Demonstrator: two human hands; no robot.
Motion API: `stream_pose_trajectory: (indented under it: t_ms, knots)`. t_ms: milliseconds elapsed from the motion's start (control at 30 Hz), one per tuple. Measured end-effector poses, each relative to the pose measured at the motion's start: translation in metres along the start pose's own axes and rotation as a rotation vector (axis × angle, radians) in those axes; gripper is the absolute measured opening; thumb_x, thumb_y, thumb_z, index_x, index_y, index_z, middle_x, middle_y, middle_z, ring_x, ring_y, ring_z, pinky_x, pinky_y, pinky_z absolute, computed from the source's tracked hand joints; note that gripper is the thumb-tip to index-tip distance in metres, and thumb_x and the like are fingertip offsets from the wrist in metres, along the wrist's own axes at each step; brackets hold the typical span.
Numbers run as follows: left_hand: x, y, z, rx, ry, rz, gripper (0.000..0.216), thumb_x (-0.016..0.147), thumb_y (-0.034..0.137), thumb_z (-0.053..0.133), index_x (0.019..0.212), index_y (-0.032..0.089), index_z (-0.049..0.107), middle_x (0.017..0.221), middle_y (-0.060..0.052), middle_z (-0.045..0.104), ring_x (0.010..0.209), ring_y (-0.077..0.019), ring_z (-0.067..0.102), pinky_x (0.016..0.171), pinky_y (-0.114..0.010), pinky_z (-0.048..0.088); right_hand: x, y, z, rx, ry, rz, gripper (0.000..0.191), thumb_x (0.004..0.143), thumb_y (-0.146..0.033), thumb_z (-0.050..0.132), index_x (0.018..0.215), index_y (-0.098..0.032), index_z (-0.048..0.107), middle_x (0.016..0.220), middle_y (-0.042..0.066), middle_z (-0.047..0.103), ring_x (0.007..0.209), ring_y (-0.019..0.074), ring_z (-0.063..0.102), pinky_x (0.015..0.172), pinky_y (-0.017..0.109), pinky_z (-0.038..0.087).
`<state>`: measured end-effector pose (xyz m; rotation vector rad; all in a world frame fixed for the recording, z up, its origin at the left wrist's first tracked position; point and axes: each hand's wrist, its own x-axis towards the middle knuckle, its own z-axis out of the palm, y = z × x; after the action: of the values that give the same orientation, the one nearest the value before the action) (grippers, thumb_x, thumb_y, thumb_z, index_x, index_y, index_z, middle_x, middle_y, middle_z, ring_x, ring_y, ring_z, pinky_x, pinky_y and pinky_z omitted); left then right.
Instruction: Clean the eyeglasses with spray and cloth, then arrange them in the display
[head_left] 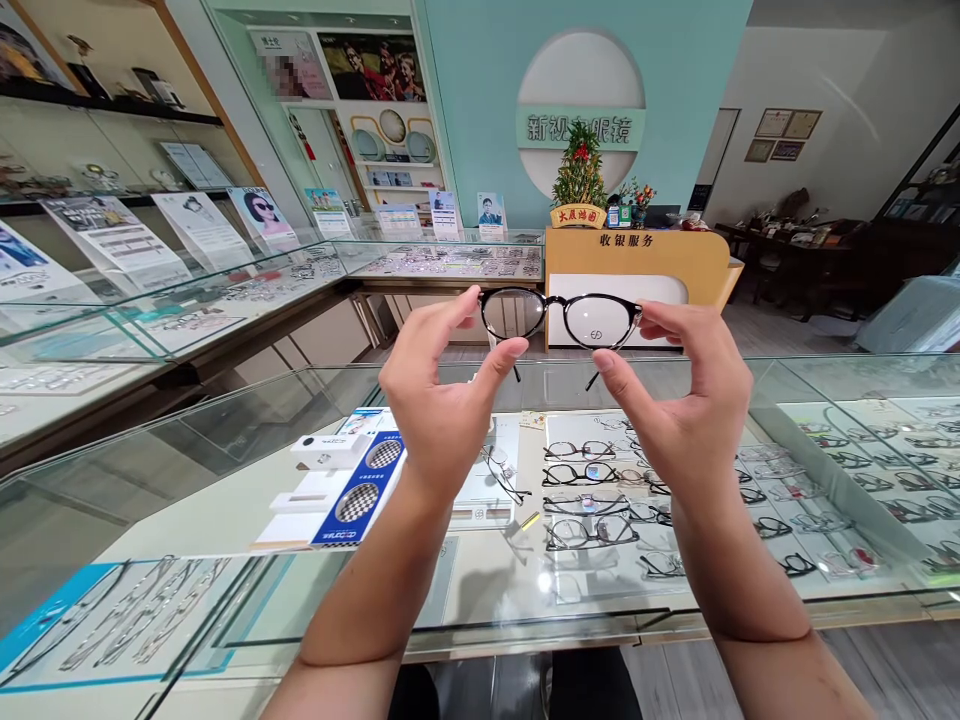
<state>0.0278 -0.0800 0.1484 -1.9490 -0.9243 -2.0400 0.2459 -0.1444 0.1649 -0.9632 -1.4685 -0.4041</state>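
Black-rimmed eyeglasses are held up in the air above a glass display counter, with a small logo on the right lens. My left hand pinches the frame's left end between thumb and fingers. At the other end, my right hand grips near the hinge, its thumb below the right rim. The temple arms point away and down, partly hidden behind the lenses and thumbs. Below, inside the counter, rows of eyeglasses lie on a white tray. Another pair of glasses lies near my left wrist.
The glass counter spans the front, with a blue-and-white box display inside. More frames lie at lower left. Further display cases run along the left and back. A yellow cashier desk with a potted plant stands behind.
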Motion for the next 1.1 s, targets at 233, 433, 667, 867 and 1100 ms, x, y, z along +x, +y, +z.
stream_pose_trajectory:
  t_ms: [233, 433, 667, 867, 1100]
  knots:
    - [0.002, -0.003, -0.001, 0.03, -0.024, 0.02, 0.057, 0.102, 0.068, 0.082, 0.143, 0.028, 0.079, 0.119, -0.008, 0.081, 0.116, -0.0276, 0.078, 0.106, -0.047, 0.065, 0.0, -0.002, -0.001, -0.005, 0.017, -0.032, 0.032, 0.105, -0.047, 0.083, 0.131, -0.03, 0.075, 0.113, 0.009, 0.078, 0.105, 0.0305, 0.074, 0.096, 0.051, 0.065]
    - [0.005, -0.002, -0.004, 0.019, -0.006, 0.065, 0.057, 0.101, 0.07, 0.082, 0.143, 0.032, 0.08, 0.117, -0.008, 0.081, 0.113, -0.0288, 0.078, 0.102, -0.049, 0.067, 0.0, -0.002, -0.001, -0.009, 0.003, -0.011, 0.034, 0.104, -0.049, 0.082, 0.131, -0.03, 0.075, 0.114, 0.009, 0.078, 0.106, 0.0316, 0.073, 0.097, 0.053, 0.065]
    - [0.006, 0.002, -0.006, 0.039, 0.003, 0.075, 0.054, 0.101, 0.069, 0.082, 0.141, 0.032, 0.08, 0.115, -0.007, 0.082, 0.11, -0.0286, 0.078, 0.1, -0.049, 0.067, -0.001, -0.003, -0.001, 0.029, 0.012, -0.01, 0.032, 0.103, -0.046, 0.084, 0.129, -0.029, 0.075, 0.113, 0.009, 0.079, 0.105, 0.0304, 0.074, 0.097, 0.051, 0.064]
    - [0.008, 0.001, -0.006, -0.035, 0.045, 0.082, 0.054, 0.094, 0.066, 0.091, 0.137, 0.033, 0.083, 0.114, -0.006, 0.082, 0.106, -0.0293, 0.078, 0.096, -0.049, 0.066, -0.001, -0.001, 0.0, 0.033, 0.014, -0.024, 0.033, 0.102, -0.046, 0.085, 0.129, -0.029, 0.076, 0.113, 0.007, 0.079, 0.104, 0.0291, 0.074, 0.096, 0.049, 0.064]
    - [0.003, -0.009, -0.007, -0.096, 0.047, 0.068, 0.063, 0.09, 0.065, 0.095, 0.145, 0.038, 0.079, 0.123, -0.008, 0.079, 0.119, -0.0344, 0.075, 0.107, -0.056, 0.062, -0.002, 0.0, 0.0, 0.052, -0.028, 0.028, 0.034, 0.102, -0.047, 0.084, 0.129, -0.029, 0.077, 0.114, 0.007, 0.08, 0.106, 0.0289, 0.075, 0.097, 0.049, 0.063]
